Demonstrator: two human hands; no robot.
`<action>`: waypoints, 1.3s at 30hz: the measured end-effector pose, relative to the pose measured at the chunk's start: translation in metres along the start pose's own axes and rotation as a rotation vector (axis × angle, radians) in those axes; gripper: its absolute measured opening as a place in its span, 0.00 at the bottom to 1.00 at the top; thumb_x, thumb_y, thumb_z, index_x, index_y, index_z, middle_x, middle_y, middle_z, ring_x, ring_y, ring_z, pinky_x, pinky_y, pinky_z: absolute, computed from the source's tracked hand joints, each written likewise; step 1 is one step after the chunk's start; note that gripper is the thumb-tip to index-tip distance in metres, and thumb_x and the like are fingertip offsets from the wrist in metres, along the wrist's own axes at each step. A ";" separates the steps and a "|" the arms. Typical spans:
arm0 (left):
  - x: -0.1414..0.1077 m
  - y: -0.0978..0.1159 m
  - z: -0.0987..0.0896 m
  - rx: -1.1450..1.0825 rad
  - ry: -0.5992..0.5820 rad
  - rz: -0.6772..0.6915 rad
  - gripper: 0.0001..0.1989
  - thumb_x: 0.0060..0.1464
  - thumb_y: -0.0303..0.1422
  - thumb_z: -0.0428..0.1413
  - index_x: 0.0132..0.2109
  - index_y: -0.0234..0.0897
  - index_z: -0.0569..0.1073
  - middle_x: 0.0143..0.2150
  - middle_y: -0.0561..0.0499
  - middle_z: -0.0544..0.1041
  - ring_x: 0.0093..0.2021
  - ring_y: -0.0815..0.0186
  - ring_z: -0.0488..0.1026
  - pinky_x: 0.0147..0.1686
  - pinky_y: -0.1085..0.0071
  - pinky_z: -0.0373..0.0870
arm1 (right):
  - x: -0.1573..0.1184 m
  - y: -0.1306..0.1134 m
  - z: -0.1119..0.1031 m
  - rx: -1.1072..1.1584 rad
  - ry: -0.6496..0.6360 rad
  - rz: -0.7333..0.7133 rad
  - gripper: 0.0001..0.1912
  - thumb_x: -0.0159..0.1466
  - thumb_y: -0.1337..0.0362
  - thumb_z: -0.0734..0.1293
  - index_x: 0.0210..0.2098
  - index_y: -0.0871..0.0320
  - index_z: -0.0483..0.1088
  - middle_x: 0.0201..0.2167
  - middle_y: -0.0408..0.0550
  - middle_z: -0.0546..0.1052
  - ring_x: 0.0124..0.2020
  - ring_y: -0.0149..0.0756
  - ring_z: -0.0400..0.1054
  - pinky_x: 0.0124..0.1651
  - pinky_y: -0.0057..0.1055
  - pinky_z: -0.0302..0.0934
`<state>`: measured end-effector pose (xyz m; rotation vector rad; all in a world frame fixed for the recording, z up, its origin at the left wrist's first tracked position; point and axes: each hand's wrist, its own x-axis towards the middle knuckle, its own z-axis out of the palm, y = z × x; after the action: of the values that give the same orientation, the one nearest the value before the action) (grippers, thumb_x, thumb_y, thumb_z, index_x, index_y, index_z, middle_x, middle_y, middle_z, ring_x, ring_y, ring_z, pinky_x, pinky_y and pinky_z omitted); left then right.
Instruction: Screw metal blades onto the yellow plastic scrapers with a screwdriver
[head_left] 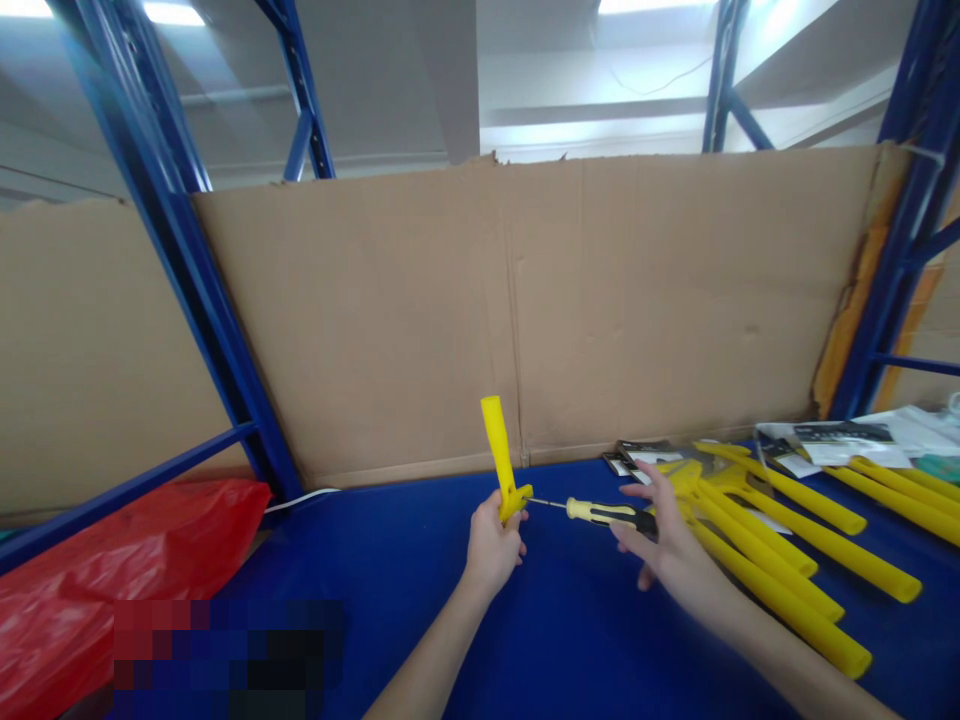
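My left hand (493,548) is wrapped round the lower end of a yellow plastic part (497,445), whose tube points up. A screwdriver (611,514) with a pale yellow and black handle lies level to the right, its thin shaft reaching the side of the yellow part. My right hand (670,535) is at the back end of the screwdriver handle, with its fingers spread around it; the handle's black end is between thumb and fingers. Whether the palm presses on it cannot be made out.
Several yellow tubular parts (810,540) lie on the blue table (375,600) at right, with black and white packets (847,440) behind. A red plastic bag (150,560) is at left. Cardboard (375,320) stands behind, between blue metal posts (217,330).
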<state>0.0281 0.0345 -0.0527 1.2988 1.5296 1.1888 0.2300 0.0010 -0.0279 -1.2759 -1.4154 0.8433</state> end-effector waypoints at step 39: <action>0.004 -0.009 -0.001 0.248 0.046 0.181 0.15 0.53 0.18 0.50 0.45 0.34 0.73 0.37 0.47 0.79 0.22 0.73 0.72 0.22 0.78 0.67 | 0.003 0.003 0.007 -0.217 0.124 -0.180 0.21 0.60 0.53 0.57 0.49 0.58 0.63 0.22 0.44 0.71 0.25 0.39 0.69 0.31 0.35 0.64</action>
<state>0.0243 0.0381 -0.0613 1.6115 1.6611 1.1749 0.2245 0.0057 -0.0316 -1.3152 -1.5263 0.4913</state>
